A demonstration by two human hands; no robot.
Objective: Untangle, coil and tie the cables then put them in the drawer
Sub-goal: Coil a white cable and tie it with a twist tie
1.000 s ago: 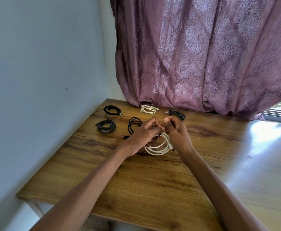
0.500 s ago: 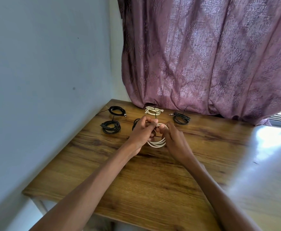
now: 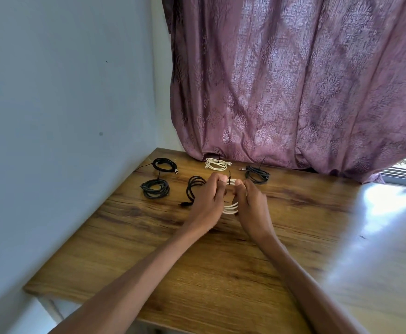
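Left hand (image 3: 208,201) and right hand (image 3: 251,203), fingers curled, both grasp the coiled white cable (image 3: 230,208) above the wooden table (image 3: 197,273).

Both forearms enter from the lower edge, bare, and converge toward the centre. The left hand (image 3: 208,201) is seen from the back, fingers curled, its fingertips pinching the far side of the coil (image 3: 230,208). The right hand (image 3: 253,203) mirrors it just beside, fingers curled round the coil's right side, thumb tip close to the left hand's fingertips at the grip. Knuckles of both point away from the camera. Wrists are straight and level, well apart lower down, nearly touching at the grip.
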